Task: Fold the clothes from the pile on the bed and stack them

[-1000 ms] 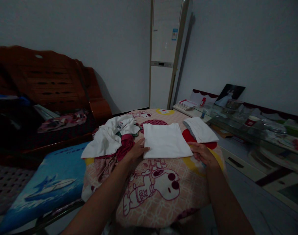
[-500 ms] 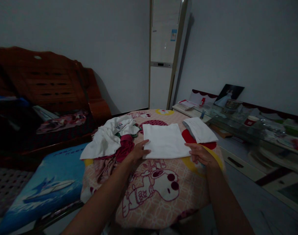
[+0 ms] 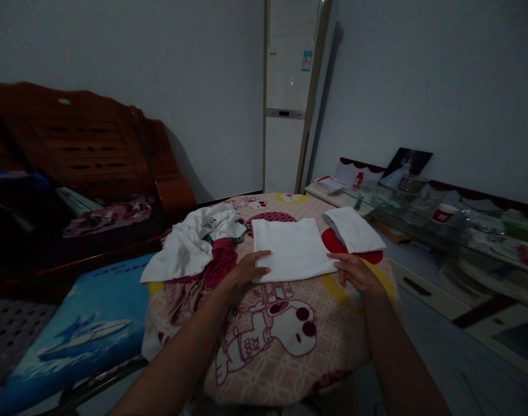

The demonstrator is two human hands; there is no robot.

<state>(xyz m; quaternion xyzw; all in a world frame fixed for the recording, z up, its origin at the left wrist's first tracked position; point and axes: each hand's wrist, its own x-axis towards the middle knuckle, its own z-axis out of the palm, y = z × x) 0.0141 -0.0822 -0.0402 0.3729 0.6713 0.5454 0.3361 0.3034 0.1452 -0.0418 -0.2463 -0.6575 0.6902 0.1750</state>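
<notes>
A white garment (image 3: 292,248) lies folded into a flat rectangle on the patterned tablecloth (image 3: 264,370). At its near left edge, my left hand (image 3: 250,270) rests with the index finger and thumb apart on the fabric. My right hand (image 3: 357,273) touches the near right corner, fingers stretched onto the cloth and the lower ones partly bent. Neither hand lifts the garment. To its right sits another folded white garment (image 3: 354,230) with a grey part showing. Left of it is a loose heap with a white shirt (image 3: 188,245) over a dark red cloth (image 3: 221,263).
A blue padded seat (image 3: 95,306) adjoins the table's left side, with a wooden sofa (image 3: 90,138) behind. On the right runs a glass-topped cabinet (image 3: 420,214) bearing a paper cup (image 3: 445,212) and other items. A tall white air conditioner (image 3: 285,86) stands in the corner.
My left hand has slid slightly right, its fingertips lying further over the folded white garment. My right hand and the other clothes look nearly the same.
</notes>
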